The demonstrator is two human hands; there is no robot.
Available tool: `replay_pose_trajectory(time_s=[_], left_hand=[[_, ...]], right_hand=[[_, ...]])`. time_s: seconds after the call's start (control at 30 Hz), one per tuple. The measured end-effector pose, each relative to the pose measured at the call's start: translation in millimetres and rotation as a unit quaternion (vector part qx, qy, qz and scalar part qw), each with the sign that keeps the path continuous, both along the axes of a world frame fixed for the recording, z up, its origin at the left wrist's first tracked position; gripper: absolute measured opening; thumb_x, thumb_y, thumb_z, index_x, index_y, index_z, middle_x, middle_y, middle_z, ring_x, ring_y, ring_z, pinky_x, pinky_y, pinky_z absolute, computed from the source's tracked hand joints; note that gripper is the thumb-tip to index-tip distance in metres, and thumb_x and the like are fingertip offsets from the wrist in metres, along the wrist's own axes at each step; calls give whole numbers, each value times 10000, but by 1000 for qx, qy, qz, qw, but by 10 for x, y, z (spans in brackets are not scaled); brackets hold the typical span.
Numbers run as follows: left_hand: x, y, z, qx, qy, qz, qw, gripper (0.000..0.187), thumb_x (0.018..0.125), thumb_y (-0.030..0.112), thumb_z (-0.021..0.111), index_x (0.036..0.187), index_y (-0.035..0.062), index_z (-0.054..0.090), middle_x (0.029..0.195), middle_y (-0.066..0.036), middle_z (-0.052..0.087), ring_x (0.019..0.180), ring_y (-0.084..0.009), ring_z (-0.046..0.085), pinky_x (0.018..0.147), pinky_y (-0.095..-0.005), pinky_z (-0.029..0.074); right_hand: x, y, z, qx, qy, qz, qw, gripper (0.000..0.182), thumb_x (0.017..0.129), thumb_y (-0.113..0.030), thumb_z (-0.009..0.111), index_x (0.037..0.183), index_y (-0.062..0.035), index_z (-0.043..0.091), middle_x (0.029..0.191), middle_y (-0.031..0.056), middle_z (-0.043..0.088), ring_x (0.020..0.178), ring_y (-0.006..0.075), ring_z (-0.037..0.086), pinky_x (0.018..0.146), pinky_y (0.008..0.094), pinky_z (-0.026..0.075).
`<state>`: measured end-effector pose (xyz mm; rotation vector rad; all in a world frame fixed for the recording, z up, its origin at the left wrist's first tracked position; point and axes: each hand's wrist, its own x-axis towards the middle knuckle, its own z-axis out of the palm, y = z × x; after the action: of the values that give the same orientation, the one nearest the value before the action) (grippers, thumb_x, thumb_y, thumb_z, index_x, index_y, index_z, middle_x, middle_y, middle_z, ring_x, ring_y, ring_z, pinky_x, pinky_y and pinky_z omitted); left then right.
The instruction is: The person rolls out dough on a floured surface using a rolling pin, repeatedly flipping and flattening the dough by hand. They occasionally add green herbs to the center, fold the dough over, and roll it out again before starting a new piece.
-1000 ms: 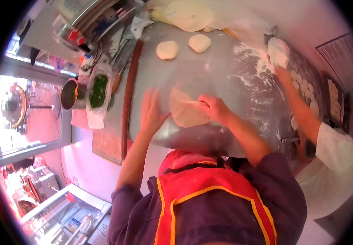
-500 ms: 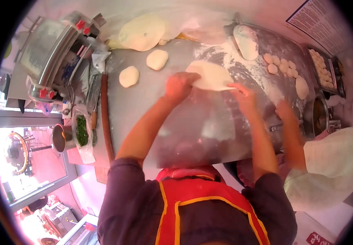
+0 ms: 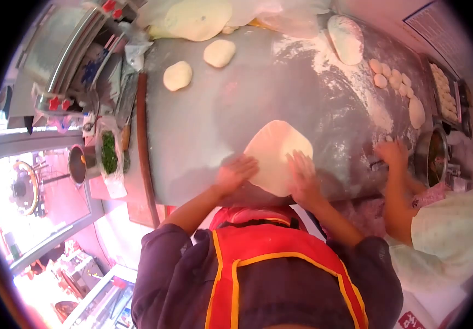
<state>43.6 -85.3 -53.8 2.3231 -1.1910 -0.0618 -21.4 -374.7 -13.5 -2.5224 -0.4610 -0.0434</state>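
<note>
A flat, rounded sheet of dough (image 3: 273, 151) lies on the metal worktop (image 3: 214, 126) near its front edge. My left hand (image 3: 237, 172) rests at the sheet's left edge, fingers stretched out and touching it. On the right part of the sheet, my right hand (image 3: 302, 174) lies flat with fingers extended. Two round dough pieces, one nearer (image 3: 178, 76) and one farther (image 3: 219, 53), sit at the back left of the worktop.
Flour (image 3: 357, 82) is spread at the right, beside an oval dough piece (image 3: 346, 41) and several small dough balls (image 3: 395, 78). A co-worker's hand (image 3: 392, 153) is near a metal pot (image 3: 431, 156). Chopped greens (image 3: 109, 152) sit in a bag left of the wooden strip (image 3: 143, 142).
The dough sheet came down from between my raised hands onto the worktop, nearer to me. My hands went from gripping its edges to lying flat. The view shifted slightly.
</note>
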Motion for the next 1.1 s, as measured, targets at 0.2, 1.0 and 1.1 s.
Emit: replay_pose_trajectory(time_s=[0.2, 1.0, 1.1], left_hand=[[106, 1046, 260, 52, -65, 170, 982, 419, 781, 65, 606, 1194, 114, 654, 1345, -85, 590, 1283, -293, 525, 1090, -443, 407], [-2382, 946, 247, 59, 319, 505, 800, 259, 811, 280, 661, 1006, 124, 592, 876, -156, 680, 832, -373, 661, 724, -478, 520], [-2342, 915, 456, 53, 415, 466, 779, 286, 829, 328, 667, 1009, 115, 605, 864, -176, 679, 850, -393, 652, 751, -477, 517]], right_hand=[[508, 1213, -268, -93, -20, 30, 995, 775, 893, -376, 599, 1498, 3, 297, 1560, 225, 255, 1442, 394, 254, 1157, 599, 181], [995, 793, -1, -79, -111, 249, 959, 627, 928, -264, 560, 1487, -64, 358, 1554, 165, 314, 1421, 366, 315, 1139, 610, 219], [1093, 871, -132, -117, -131, 286, 942, 581, 932, -270, 551, 1459, -73, 406, 1524, 142, 368, 1409, 349, 335, 1140, 608, 219]])
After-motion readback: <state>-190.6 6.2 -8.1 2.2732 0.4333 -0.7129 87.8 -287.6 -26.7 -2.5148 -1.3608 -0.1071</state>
